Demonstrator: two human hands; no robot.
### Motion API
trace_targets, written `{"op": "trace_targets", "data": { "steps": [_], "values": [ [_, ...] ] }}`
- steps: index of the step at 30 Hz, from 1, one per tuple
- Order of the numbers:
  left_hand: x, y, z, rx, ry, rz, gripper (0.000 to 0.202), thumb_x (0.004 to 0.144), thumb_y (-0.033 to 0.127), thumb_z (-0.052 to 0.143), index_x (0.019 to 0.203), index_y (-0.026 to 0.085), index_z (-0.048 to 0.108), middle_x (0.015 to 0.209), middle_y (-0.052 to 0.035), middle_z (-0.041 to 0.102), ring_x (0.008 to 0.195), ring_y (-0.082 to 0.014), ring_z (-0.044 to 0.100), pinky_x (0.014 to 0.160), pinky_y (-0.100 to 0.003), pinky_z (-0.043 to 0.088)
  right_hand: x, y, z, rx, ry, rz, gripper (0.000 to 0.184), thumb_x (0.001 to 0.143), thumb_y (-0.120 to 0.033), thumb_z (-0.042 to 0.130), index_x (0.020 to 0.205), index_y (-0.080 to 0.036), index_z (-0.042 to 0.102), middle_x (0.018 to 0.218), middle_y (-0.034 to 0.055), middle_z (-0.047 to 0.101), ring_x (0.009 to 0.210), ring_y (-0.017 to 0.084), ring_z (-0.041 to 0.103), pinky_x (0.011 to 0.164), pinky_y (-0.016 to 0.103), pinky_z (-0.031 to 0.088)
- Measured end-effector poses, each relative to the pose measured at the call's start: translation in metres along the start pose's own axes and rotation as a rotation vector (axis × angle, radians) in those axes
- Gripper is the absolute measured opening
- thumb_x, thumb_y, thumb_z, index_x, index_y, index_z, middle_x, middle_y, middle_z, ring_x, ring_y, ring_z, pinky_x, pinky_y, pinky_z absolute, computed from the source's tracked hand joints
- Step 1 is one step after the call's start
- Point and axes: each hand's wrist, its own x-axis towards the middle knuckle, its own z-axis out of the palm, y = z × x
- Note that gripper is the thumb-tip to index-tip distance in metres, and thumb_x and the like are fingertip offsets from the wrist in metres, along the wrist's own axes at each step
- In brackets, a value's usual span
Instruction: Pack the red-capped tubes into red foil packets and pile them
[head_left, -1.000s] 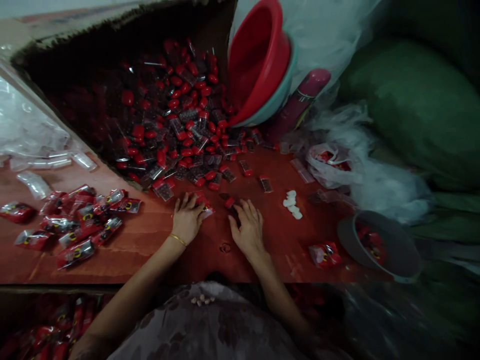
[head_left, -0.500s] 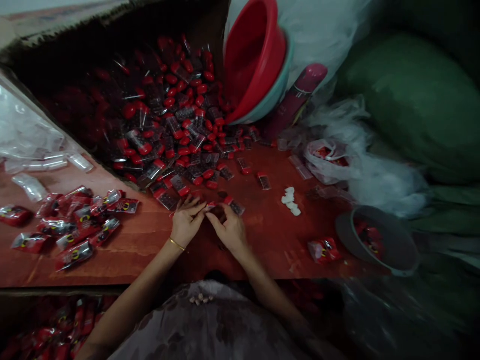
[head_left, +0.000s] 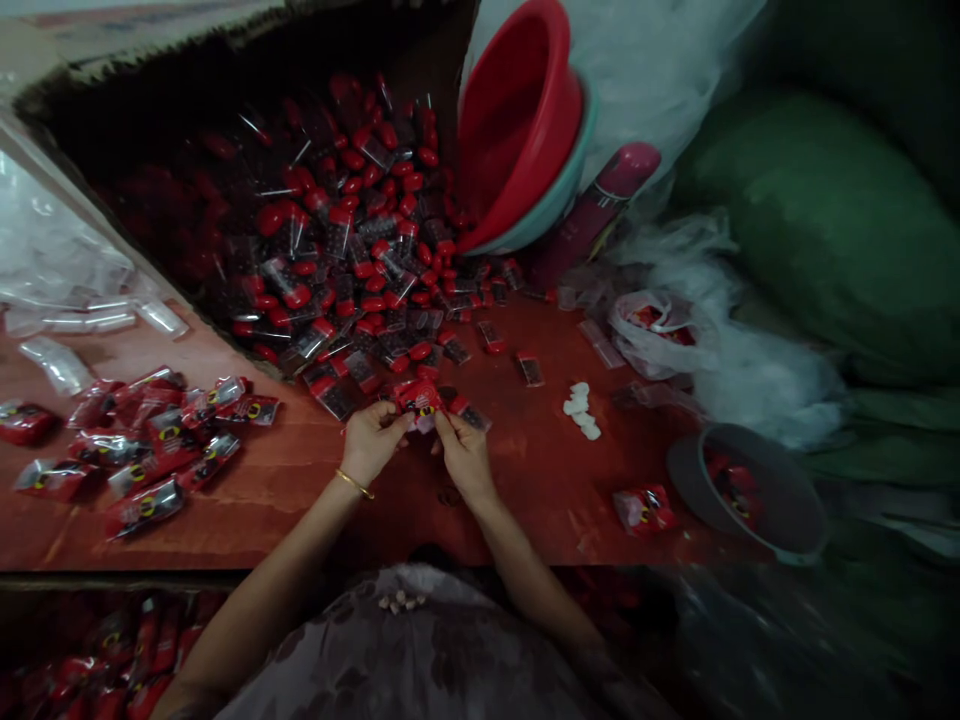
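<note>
Both hands meet over the middle of the red table point(head_left: 315, 500). My left hand point(head_left: 373, 440), with a gold bracelet on the wrist, pinches the left edge of a small red printed packet point(head_left: 420, 400). My right hand point(head_left: 463, 452) pinches the same packet from the right. The packet is held just above the table, upright between the fingertips. Right behind it lies a big heap of small clear red-capped containers point(head_left: 360, 260), spilling out of a cardboard box point(head_left: 90, 90).
Several filled red packets point(head_left: 150, 450) lie on the left. Stacked red and teal bowls point(head_left: 525, 130) lean at the back. Small white pieces point(head_left: 581, 408), a lone packet point(head_left: 645, 508) and a grey bowl point(head_left: 757, 490) are on the right, with plastic bags point(head_left: 720, 340) behind.
The hands lay flat on the table a second ago, then came together; now they have lifted a red packet between their fingertips.
</note>
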Motion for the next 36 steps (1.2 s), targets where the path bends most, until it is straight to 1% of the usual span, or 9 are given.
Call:
{"op": "trace_targets", "data": {
  "steps": [3, 6, 10, 13, 15, 19, 26, 31, 36],
  "values": [
    [0.002, 0.002, -0.003, 0.429, 0.038, 0.167, 0.016, 0.071, 0.027, 0.061, 0.057, 0.02, 0.058, 0.05, 0.0026, 0.055, 0.049, -0.0119, 0.052, 0.05, -0.022, 0.035, 0.002, -0.001, -0.005, -0.069, 0.082, -0.031, 0.038, 0.086, -0.045, 0.044, 0.061, -0.019, 0.057, 0.045, -0.0044, 0.047, 0.044, 0.011, 0.046, 0.048, 0.022, 0.034],
    [0.0, 0.005, 0.002, 0.749, -0.02, 0.217, 0.014, 0.078, 0.025, 0.054, 0.081, 0.019, 0.066, 0.07, -0.0037, 0.066, 0.065, -0.0178, 0.06, 0.061, -0.026, 0.042, 0.003, -0.004, -0.011, -0.078, 0.12, -0.105, 0.038, 0.086, -0.043, 0.045, 0.059, -0.018, 0.055, 0.045, -0.0044, 0.047, 0.045, 0.011, 0.046, 0.049, 0.022, 0.035],
    [-0.005, 0.012, 0.005, 0.816, 0.126, 0.393, 0.04, 0.085, 0.029, 0.045, 0.12, 0.011, 0.053, 0.117, -0.0178, 0.061, 0.1, -0.0251, 0.059, 0.083, -0.034, 0.044, 0.001, -0.008, -0.014, -0.118, 0.14, -0.171, 0.038, 0.087, -0.041, 0.043, 0.057, -0.019, 0.049, 0.045, -0.0053, 0.044, 0.044, 0.009, 0.042, 0.047, 0.021, 0.032],
    [-0.011, 0.017, 0.0, 0.691, 0.171, 0.491, 0.038, 0.089, 0.034, 0.038, 0.11, 0.012, 0.061, 0.114, -0.0166, 0.062, 0.102, -0.025, 0.058, 0.087, -0.036, 0.042, -0.002, -0.009, -0.014, -0.169, 0.192, -0.224, 0.036, 0.089, -0.038, 0.04, 0.059, -0.019, 0.048, 0.049, -0.0044, 0.045, 0.048, 0.01, 0.042, 0.05, 0.022, 0.032],
    [-0.016, 0.019, -0.003, 0.538, 0.078, 0.411, 0.042, 0.088, 0.043, 0.038, 0.087, 0.014, 0.068, 0.084, -0.0098, 0.068, 0.08, -0.0211, 0.061, 0.074, -0.032, 0.045, -0.003, -0.011, -0.012, -0.182, 0.222, -0.238, 0.035, 0.09, -0.036, 0.039, 0.06, -0.019, 0.047, 0.052, -0.0038, 0.047, 0.05, 0.01, 0.043, 0.051, 0.022, 0.032],
    [-0.022, 0.019, 0.003, 0.077, -0.053, 0.053, 0.046, 0.071, 0.059, 0.057, 0.065, 0.014, 0.066, 0.046, 0.0014, 0.052, 0.045, -0.0104, 0.047, 0.046, -0.022, 0.034, -0.007, -0.012, -0.004, -0.16, 0.154, -0.291, 0.031, 0.09, -0.031, 0.041, 0.062, -0.019, 0.048, 0.056, -0.0031, 0.048, 0.053, 0.01, 0.045, 0.053, 0.022, 0.034],
    [-0.02, 0.012, 0.013, -0.36, 0.098, -0.229, 0.04, 0.046, 0.048, 0.079, 0.057, 0.012, 0.064, 0.043, 0.0022, 0.055, 0.039, -0.0061, 0.045, 0.04, -0.018, 0.033, -0.019, -0.009, 0.006, -0.208, 0.046, -0.325, 0.031, 0.092, -0.031, 0.039, 0.067, -0.019, 0.052, 0.061, -0.0004, 0.056, 0.058, 0.012, 0.052, 0.057, 0.023, 0.04],
    [-0.015, 0.015, 0.003, -0.538, 0.139, -0.31, 0.042, 0.041, 0.043, 0.084, 0.064, 0.012, 0.066, 0.052, 0.0018, 0.061, 0.042, -0.0052, 0.048, 0.044, -0.019, 0.039, -0.004, -0.001, -0.033, -0.548, 0.098, -0.388, 0.031, 0.092, -0.036, 0.037, 0.096, -0.016, 0.061, 0.094, 0.0101, 0.066, 0.088, 0.021, 0.057, 0.081, 0.035, 0.044],
    [-0.013, 0.023, 0.005, -0.581, 0.091, -0.409, 0.046, 0.037, 0.044, 0.085, 0.062, 0.012, 0.062, 0.052, 0.0008, 0.062, 0.044, -0.0075, 0.054, 0.045, -0.019, 0.043, 0.007, 0.02, -0.06, -0.963, 0.121, -0.228, 0.046, 0.086, -0.043, 0.047, 0.117, -0.01, 0.055, 0.122, 0.0188, 0.055, 0.11, 0.033, 0.046, 0.087, 0.047, 0.04]
  ]
}}
